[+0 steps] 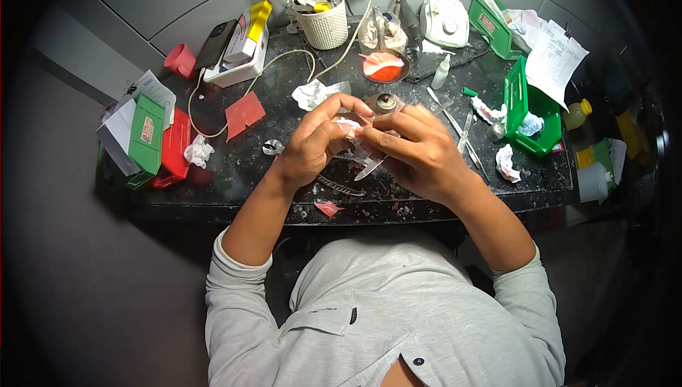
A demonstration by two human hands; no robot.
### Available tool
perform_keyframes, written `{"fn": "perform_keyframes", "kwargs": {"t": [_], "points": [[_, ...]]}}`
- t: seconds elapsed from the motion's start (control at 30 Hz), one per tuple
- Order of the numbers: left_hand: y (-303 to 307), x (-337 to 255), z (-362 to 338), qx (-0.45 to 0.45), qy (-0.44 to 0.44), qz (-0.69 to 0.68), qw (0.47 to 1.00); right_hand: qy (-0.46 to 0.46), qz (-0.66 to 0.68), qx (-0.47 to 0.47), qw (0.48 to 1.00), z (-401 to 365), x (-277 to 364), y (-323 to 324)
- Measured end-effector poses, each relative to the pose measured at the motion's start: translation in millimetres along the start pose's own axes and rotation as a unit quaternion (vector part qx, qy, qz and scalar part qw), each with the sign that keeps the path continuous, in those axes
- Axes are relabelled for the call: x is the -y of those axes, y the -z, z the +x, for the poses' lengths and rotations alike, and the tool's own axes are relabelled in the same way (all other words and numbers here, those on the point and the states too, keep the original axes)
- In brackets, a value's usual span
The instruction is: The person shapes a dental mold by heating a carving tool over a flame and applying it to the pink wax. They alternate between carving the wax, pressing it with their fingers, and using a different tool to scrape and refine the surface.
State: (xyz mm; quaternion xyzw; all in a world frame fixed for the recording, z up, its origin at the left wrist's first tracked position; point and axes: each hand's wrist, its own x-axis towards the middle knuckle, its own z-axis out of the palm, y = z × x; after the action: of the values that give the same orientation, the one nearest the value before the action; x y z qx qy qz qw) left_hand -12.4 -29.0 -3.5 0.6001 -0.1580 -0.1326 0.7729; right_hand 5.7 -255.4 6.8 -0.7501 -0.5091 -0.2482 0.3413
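Both hands meet over the front middle of the dark worktop. My left hand [312, 142] is closed, its thumb and fingers pinching a small pink-and-white dental piece [348, 125]. My right hand [426, 147] is closed too, with its thumb and index fingertip pressed to the right side of the same piece. Below the right fingers a pale, blade-like tip [369, 169] points down and left; I cannot tell whether that hand holds it. Just behind the fingers stands a small metal burner [385, 103]. Pink wax scraps [328, 208] lie near the front edge.
A pink wax sheet [245, 115] lies at left, near a red-and-green box [170, 156]. Behind are a pan of pink-red wax [383, 67], a woven holder [324, 26] and a white control unit [445, 21]. Metal tools [463, 135] and an open green box [533, 113] are at right.
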Motion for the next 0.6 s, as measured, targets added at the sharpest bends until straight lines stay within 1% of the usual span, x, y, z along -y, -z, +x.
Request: {"fn": "perform_keyframes", "kwargs": {"t": [0.1, 0.23, 0.3, 0.43, 0.5, 0.53, 0.6], "points": [[-0.9, -1.2, -0.4, 0.000, 0.002, 0.005, 1.000, 0.008, -0.005, 0.002, 1.000, -0.7, -0.9, -1.3], [3.6, 3.1, 0.5, 0.003, 0.002, -0.023, 1.000, -0.014, -0.001, -0.020, 1.000, -1.2, 1.0, -2.6], [5.5, 4.6, 1.4, 0.036, -0.030, -0.148, 0.988, -0.027, -0.002, -0.028, 0.999, -1.9, 1.1, -1.9], [-2.0, -0.7, 0.2, 0.052, -0.051, -0.152, 0.986, -0.023, -0.017, -0.043, 0.999, -2.6, -2.1, 0.7], [-6.0, -8.9, -2.4, 0.043, -0.049, -0.118, 0.991, -0.020, -0.021, -0.053, 0.998, -1.7, -3.3, 3.8], [-5.3, -8.7, -3.1, 0.044, -0.049, -0.118, 0.991, -0.031, 0.001, -0.064, 0.997, -1.5, -3.7, 5.5], [-2.2, -8.2, -3.8, 0.030, -0.062, -0.075, 0.995, -0.060, 0.031, -0.072, 0.995, 1.7, -0.3, 16.2]]}}
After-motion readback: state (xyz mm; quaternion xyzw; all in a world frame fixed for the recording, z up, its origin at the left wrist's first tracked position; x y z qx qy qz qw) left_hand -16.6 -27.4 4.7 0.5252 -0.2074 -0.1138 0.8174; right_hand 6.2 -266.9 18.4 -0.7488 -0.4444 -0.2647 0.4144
